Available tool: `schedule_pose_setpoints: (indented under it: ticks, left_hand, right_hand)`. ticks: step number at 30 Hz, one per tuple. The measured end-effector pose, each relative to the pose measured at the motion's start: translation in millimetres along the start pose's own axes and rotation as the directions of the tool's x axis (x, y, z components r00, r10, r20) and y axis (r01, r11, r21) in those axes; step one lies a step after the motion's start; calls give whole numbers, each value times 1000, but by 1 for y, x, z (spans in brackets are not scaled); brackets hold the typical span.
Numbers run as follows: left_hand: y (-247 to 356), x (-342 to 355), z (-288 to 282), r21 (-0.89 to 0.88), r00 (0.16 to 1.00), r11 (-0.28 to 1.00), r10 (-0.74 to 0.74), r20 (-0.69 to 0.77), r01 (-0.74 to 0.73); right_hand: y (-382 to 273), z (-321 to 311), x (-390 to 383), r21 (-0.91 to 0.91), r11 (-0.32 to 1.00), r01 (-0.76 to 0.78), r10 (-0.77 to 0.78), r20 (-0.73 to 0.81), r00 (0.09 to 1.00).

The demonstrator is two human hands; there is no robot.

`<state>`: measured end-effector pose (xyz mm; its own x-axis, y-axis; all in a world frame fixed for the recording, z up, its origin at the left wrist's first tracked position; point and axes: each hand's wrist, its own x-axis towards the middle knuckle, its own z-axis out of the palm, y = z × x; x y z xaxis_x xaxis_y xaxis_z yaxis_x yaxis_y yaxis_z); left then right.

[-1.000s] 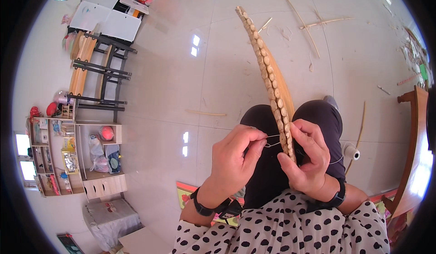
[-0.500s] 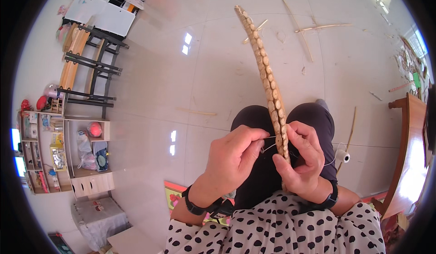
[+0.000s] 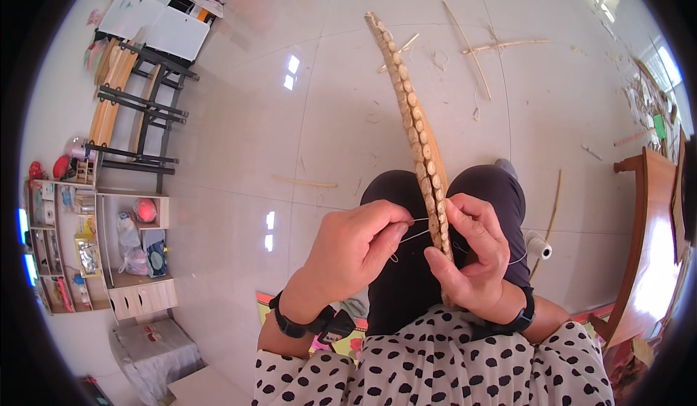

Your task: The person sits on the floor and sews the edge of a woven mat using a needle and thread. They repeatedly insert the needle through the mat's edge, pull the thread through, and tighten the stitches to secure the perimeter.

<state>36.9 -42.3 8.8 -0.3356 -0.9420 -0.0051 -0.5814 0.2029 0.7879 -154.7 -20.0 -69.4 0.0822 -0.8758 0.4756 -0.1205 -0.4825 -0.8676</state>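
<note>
Thread (image 3: 416,235) pinched beside disc-lined strip (image 3: 417,137)

Left hand (image 3: 356,246), at the strip's nine o'clock, pinches the thread; right hand (image 3: 475,250), at three, grips the strip's near end. The strip points toward twelve over glossy tiled floor (image 3: 239,159); a shelf unit (image 3: 143,298) stands at nine.
</note>
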Motion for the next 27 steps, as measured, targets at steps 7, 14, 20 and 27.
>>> schedule_pose_setpoints:
  ticks: [7, 14, 20, 27]
  left_hand:
    - [0, 4, 12, -49, 994, 996, 68, -83, -72]
    - [-11, 2, 4, -25, 990, 990, 136, -36, -137]
    - [-13, -6, 4, 82, 976, 983, 177, -127, -167]
    - [-37, -31, -2, 133, 950, 991, 52, -309, -11]
  right_hand:
    - [-6, 2, 7, -87, 996, 9, -12, -36, 999]
    - [-10, 3, 6, -156, 988, -19, 14, -34, 999]
    - [-11, 8, 3, -159, 986, -42, 36, -44, 998]
    - [-11, 4, 3, -180, 983, -45, 30, -86, 996]
